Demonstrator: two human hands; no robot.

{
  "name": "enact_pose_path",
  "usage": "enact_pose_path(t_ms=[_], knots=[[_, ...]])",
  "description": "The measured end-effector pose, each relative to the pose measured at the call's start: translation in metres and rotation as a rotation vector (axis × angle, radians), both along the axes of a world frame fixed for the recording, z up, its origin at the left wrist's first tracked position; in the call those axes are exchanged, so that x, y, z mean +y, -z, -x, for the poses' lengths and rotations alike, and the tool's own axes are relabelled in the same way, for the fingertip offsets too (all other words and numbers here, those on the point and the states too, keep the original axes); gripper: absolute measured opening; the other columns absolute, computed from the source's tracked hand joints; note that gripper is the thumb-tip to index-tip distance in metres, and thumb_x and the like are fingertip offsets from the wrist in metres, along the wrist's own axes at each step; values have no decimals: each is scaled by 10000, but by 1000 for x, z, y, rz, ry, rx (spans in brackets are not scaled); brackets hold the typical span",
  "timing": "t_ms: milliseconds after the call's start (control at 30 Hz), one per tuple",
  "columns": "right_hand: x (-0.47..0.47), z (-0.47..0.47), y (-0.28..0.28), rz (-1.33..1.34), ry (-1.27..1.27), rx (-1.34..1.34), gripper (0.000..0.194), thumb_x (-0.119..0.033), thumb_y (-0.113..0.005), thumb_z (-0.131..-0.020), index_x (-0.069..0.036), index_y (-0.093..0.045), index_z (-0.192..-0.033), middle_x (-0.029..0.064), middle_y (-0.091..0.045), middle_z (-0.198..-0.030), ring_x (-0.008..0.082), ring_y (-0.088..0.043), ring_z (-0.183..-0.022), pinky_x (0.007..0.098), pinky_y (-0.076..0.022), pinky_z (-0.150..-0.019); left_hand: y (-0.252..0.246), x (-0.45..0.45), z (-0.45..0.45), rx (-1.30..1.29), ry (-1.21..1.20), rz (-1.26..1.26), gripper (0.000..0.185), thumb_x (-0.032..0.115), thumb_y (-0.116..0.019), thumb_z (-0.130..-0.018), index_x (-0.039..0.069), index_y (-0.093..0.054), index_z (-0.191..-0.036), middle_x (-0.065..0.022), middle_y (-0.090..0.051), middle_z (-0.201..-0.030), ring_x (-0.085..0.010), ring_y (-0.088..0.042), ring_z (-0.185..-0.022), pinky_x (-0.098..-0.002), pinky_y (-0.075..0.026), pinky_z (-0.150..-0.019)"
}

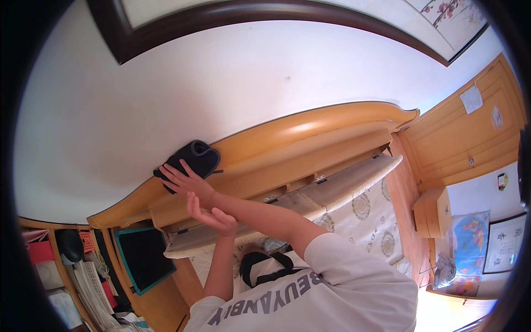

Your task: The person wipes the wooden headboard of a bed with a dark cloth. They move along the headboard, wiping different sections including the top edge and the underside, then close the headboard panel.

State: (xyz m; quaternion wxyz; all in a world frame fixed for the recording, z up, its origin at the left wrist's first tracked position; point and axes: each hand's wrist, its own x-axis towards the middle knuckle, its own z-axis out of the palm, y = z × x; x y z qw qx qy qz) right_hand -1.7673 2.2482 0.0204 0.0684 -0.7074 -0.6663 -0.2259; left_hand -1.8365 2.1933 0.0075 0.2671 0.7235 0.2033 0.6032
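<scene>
A folded black cloth (197,159) lies over the curved top edge of a wooden headboard (290,128), against the white wall. My right hand (184,182) presses on the cloth, back of the hand up, with its fingers spread across it. Just below the right wrist, my left hand (213,218) is raised with fingers apart and nothing in it. Under the headboard's ledge, padded flaps (348,182) hang folded out on metal hinges, baring shallow compartments. What lies under the cloth is hidden.
Above hangs a dark-framed picture (232,12). A bed with a patterned cover (361,211) is below the flaps. Shelves hold papers and a red basket (86,240) at left, beside a teal-edged black panel (143,259). A wooden door (468,128) and small cabinet (431,211) are at right.
</scene>
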Motion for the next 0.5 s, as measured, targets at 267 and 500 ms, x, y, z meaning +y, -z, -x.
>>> enact_pose_path(t_ms=[267, 500], knots=[[-95, -68, 0, 61, 140, 46, 646, -441, -606, -836, -319, -412, -1440, 27, -297, -1554, 235, -281, -1426, 626, -238, -1076, 31, 70, 68, 161, -141, 141, 416, 156, -391, -969, -68, -375, -1319, -220, -408, -1356, -360, -405, -1274, -475, -290, -1088], [-242, -231, -13, -787, 1031, 296, 670, -317, -522, -914, -146, -274, -1513, 202, -162, -1570, 431, -142, -1438, 670, -107, -1095, 63, 88, 105, 251, -236, 264, 414, 92, -410, -958, -46, -366, -1345, -213, -402, -1357, -363, -403, -1260, -476, -289, -1083]])
